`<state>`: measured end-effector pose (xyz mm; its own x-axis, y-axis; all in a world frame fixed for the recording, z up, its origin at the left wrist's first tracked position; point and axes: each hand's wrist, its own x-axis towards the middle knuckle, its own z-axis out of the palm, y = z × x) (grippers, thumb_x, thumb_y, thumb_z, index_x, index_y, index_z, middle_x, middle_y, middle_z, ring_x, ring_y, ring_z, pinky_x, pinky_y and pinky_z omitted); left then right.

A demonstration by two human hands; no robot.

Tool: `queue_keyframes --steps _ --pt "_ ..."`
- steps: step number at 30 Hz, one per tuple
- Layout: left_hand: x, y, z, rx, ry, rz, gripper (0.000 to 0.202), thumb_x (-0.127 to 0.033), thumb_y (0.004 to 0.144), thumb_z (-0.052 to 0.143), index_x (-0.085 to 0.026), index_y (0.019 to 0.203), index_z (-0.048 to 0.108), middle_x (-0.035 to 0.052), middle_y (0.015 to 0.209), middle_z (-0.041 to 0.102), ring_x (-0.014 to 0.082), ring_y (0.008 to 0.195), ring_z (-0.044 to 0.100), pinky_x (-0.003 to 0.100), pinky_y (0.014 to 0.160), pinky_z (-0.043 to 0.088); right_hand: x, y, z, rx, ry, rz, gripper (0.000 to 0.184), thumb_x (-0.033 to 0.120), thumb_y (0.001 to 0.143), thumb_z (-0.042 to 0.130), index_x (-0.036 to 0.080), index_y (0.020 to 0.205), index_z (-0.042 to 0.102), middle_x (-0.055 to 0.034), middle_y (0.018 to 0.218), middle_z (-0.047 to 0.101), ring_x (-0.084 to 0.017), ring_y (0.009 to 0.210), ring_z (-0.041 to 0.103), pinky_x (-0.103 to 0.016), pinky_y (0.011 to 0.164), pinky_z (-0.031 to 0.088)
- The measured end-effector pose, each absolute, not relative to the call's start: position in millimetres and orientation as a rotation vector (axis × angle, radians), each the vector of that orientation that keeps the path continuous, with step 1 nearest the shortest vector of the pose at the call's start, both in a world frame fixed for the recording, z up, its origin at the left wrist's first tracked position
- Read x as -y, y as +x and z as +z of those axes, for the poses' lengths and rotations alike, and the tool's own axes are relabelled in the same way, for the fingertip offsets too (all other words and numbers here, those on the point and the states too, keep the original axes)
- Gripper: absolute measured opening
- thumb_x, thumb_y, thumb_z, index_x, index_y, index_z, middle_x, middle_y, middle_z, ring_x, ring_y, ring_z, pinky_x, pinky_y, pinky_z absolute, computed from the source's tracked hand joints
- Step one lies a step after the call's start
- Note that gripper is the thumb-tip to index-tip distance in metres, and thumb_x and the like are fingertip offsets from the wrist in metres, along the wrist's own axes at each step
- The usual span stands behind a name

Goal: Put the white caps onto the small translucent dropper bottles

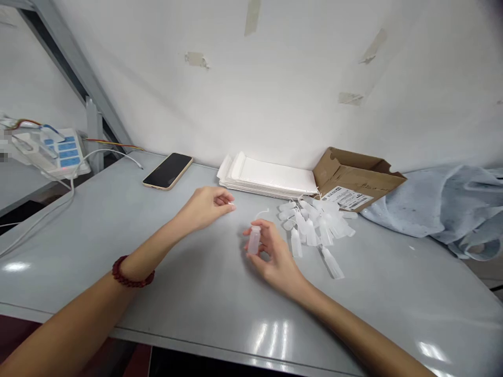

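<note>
My right hand (271, 254) is closed around a small translucent plastic bottle (254, 241), held upright just above the grey table (196, 283). A thin white string (261, 212) curls up from beside it. My left hand (206, 206) hovers to the left with thumb and fingers pinched on a tiny white piece (231, 204). A dark red bead bracelet (129, 275) circles my left wrist. A pile of several similar translucent bottles (314, 228) lies just right of my right hand.
A stack of white flat trays (267, 178) and an open cardboard box (353, 180) stand against the wall. A phone (168, 170) lies face up at the back left. A power strip (58, 152) with cables sits far left. Pale blue cloth (440, 204) lies right.
</note>
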<state>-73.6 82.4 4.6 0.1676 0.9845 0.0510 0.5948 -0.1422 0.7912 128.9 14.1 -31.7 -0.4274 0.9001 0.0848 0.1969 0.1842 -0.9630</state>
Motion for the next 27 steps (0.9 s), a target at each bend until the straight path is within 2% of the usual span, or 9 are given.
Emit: queue_keyframes --steps 3,5,9,12,16,22,27 --pt "-74 -61 -1 -1.407 1.802 0.738 0.028 -0.039 0.072 0.064 -0.015 0.088 0.067 0.0053 0.084 0.070 0.0216 0.083 0.066 0.034 0.077 0.053 -7 148 -32 1.682 -1.177 1.221 0.032 0.011 0.079 0.047 0.025 0.108 0.043 -0.0007 0.100 0.058 -0.011 0.068 0.052 -0.025 0.060 0.041" --pt "-69 -55 -4 -1.353 1.787 0.714 0.028 -0.039 0.073 0.065 -0.015 0.089 0.067 0.0049 0.083 0.070 0.0211 0.083 0.066 0.033 0.078 0.052 -7 155 -33 1.615 -1.230 1.185 0.026 0.013 0.082 0.044 0.025 0.106 0.045 -0.0001 0.096 0.058 -0.011 0.065 0.049 -0.025 0.059 0.040" --pt "-58 -45 -1 -1.211 1.724 0.704 0.025 -0.037 0.076 0.065 -0.016 0.089 0.067 0.0034 0.084 0.068 0.0184 0.082 0.064 0.029 0.077 0.052 -11 158 -31 1.637 -1.219 1.052 0.031 0.020 0.086 0.047 0.025 0.116 0.038 -0.0030 0.099 0.061 -0.014 0.078 0.056 -0.027 0.064 0.043" --pt "-51 -40 3 -1.086 1.664 0.695 0.023 -0.037 0.078 0.065 -0.017 0.090 0.067 0.0021 0.085 0.068 0.0165 0.082 0.063 0.027 0.075 0.051 -12 157 -33 1.745 -1.278 0.950 0.031 0.022 0.086 0.050 0.023 0.115 0.040 -0.0059 0.100 0.064 -0.016 0.077 0.059 -0.026 0.057 0.042" --pt "-50 -38 2 -0.991 1.585 0.734 0.022 -0.036 0.076 0.069 -0.018 0.089 0.068 0.0019 0.087 0.067 0.0168 0.087 0.062 0.027 0.078 0.050 -11 155 -39 1.914 -1.281 0.756 0.020 0.021 0.087 0.049 0.021 0.107 0.048 -0.0065 0.098 0.064 -0.016 0.068 0.059 -0.027 0.054 0.043" --pt "-51 -37 -2 -0.972 1.519 0.736 0.022 -0.034 0.075 0.071 -0.017 0.089 0.068 0.0024 0.087 0.068 0.0174 0.088 0.062 0.029 0.080 0.051 -11 154 -44 2.001 -1.230 0.575 0.018 0.016 0.088 0.047 0.019 0.106 0.046 -0.0065 0.092 0.064 -0.017 0.071 0.060 -0.027 0.058 0.046" --pt "-51 -33 -7 -0.946 1.465 0.705 0.019 -0.031 0.075 0.070 -0.016 0.087 0.068 0.0015 0.081 0.069 0.0159 0.081 0.064 0.027 0.077 0.052 -12 155 -47 2.137 -1.190 0.390 0.019 0.013 0.090 0.043 0.018 0.109 0.043 -0.0093 0.092 0.064 -0.019 0.075 0.062 -0.028 0.059 0.049"
